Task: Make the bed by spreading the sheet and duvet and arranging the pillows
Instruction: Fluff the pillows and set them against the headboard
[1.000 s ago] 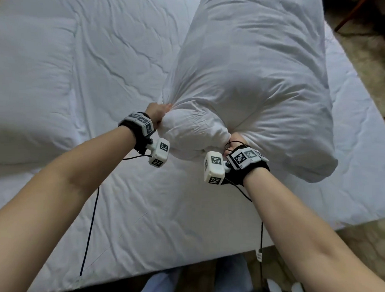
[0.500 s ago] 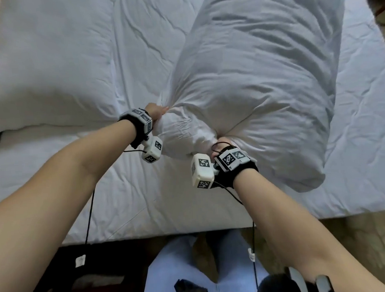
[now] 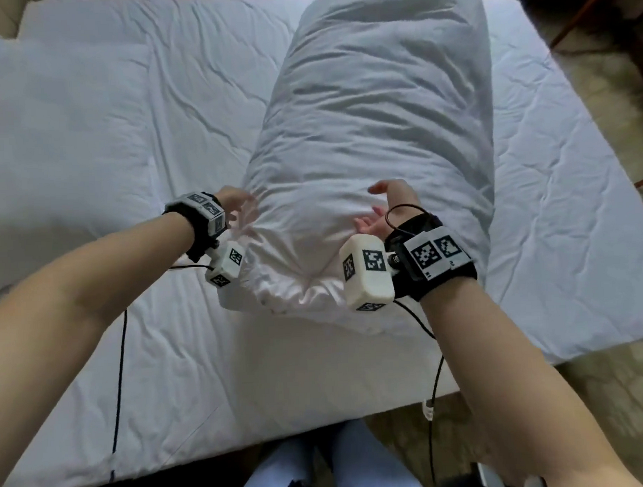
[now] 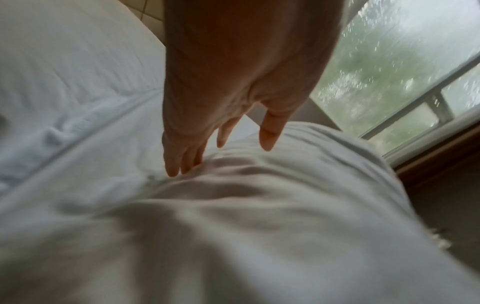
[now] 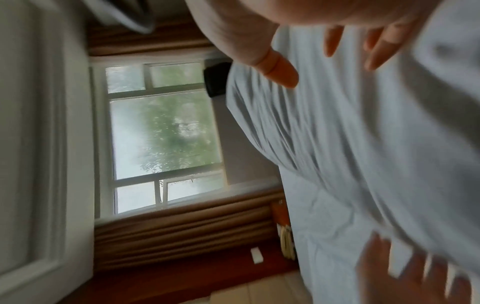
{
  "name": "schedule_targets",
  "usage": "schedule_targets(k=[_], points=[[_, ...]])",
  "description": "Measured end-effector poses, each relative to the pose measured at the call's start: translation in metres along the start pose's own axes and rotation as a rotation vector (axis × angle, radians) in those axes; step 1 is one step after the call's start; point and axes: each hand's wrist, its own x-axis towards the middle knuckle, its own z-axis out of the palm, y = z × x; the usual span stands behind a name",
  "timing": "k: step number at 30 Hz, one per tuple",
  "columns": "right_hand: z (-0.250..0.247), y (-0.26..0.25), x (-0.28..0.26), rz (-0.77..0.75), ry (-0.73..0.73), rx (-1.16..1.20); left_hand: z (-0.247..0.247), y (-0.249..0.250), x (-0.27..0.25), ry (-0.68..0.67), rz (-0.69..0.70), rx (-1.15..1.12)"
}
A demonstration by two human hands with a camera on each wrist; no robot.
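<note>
A big white pillow (image 3: 374, 132) lies lengthwise across the white bed cover (image 3: 193, 375), its near end bunched between my wrists. My left hand (image 3: 238, 206) is at the pillow's left near corner. In the left wrist view its fingers (image 4: 176, 162) are straight, their tips on or just off the pillow (image 4: 259, 226). My right hand (image 3: 380, 208) hovers over the pillow's near right part, palm up, fingers spread and holding nothing; the right wrist view shows it (image 5: 324, 51) open above the pillow (image 5: 376, 144). A second white pillow (image 3: 54, 143) lies at the bed's left.
Patterned floor (image 3: 628, 396) runs along the bed's right side, with a wooden furniture leg (image 3: 581, 12) at the top right. My legs (image 3: 320, 469) stand against the bed's near edge. Cables (image 3: 118, 378) hang from both wrists. A window (image 5: 163, 133) is beyond the bed.
Both hands gripped the pillow's bunched near end before; now both have let go and spread apart. The pillow has dropped down onto the bed.
</note>
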Motion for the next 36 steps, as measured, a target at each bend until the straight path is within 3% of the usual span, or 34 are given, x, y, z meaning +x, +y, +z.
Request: schedule_targets(k=[4,8,10,13,17,23,27,30,31,33,36], points=[[-0.024,-0.061,0.014,-0.261,0.264,-0.028,0.008,0.062,-0.004,-0.025,-0.030,-0.152],[-0.077,-0.106,0.049,-0.332,0.444,-0.312,0.034,0.125,-0.005,-0.037,0.041,-0.115],[-0.106,-0.123,0.069,-0.356,0.376,-0.482,0.050,0.150,-0.006,-0.025,0.065,-0.038],[-0.143,-0.148,0.102,-0.298,0.268,-0.369,0.073,0.176,0.004,-0.025,0.050,0.050],[-0.163,-0.167,0.146,-0.100,0.074,-0.326,0.094,0.185,0.029,-0.024,-0.018,0.032],[-0.167,-0.169,0.246,0.011,0.042,-0.336,0.094,0.195,0.077,0.051,-0.129,0.215],[-0.160,-0.172,0.256,-0.018,-0.007,-0.523,0.082,0.208,0.090,0.062,-0.200,0.289],[-0.181,-0.177,0.322,-0.022,0.023,-0.703,0.071,0.212,0.101,0.075,-0.228,0.326],[-0.201,-0.176,0.388,-0.088,0.080,-0.803,0.068,0.213,0.104,0.089,-0.222,0.368],[-0.210,-0.175,0.455,-0.127,0.138,-0.978,0.061,0.216,0.110,0.143,-0.155,0.401],[-0.179,-0.172,0.386,-0.061,0.114,-0.968,0.051,0.210,0.124,0.248,-0.134,0.369]])
